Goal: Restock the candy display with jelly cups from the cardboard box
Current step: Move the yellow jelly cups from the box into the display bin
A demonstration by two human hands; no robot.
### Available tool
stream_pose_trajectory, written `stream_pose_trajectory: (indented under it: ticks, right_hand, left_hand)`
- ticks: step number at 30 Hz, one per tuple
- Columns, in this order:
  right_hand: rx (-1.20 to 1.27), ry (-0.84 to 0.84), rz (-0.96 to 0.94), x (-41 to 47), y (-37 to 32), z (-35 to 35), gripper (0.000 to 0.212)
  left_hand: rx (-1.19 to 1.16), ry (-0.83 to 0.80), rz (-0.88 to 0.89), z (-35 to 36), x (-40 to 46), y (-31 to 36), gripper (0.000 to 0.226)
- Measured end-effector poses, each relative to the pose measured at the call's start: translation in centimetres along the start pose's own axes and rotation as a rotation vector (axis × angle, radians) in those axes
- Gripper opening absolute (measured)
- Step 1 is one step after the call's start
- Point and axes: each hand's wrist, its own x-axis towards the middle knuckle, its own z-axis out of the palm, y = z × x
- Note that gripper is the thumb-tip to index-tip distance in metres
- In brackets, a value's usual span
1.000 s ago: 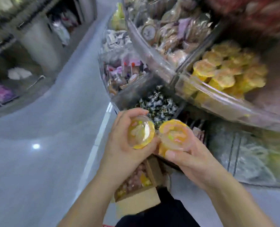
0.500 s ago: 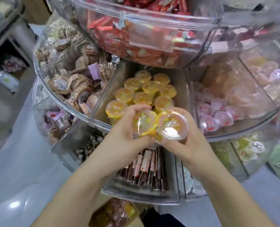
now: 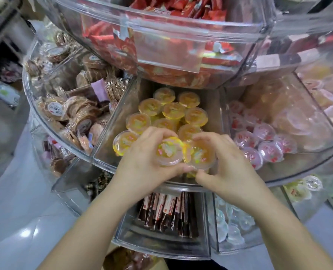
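My left hand grips a yellow jelly cup and my right hand grips a second yellow jelly cup. Both cups are held side by side, lids up, over the front part of the clear middle compartment of the candy display. That compartment holds several more yellow jelly cups. A corner of the cardboard box shows at the bottom edge, below my arms, with wrapped sweets inside.
Left compartment holds brown wrapped cakes. Right compartment holds pink jelly cups. A higher tier with red packets overhangs the yellow cups. Below are brown stick packs and clear jelly cups. Grey floor lies left.
My view swung up from the box to the display. Both hands carried the two cups up and forward, over the front of the yellow compartment.
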Motion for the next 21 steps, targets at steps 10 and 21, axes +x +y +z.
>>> stream_pose_trajectory:
  ticks: [10,21]
  right_hand:
    - [-0.224,-0.055,0.111,-0.8,-1.0,-0.9,0.053]
    - [-0.494,0.084,0.265,-0.1,-2.5,0.9,0.038]
  left_hand:
    - [0.098,-0.206,0.126,-2.3,0.6,0.1,0.053]
    - [0.481,-0.422,0.388,-0.4,3.7,-1.8,0.063]
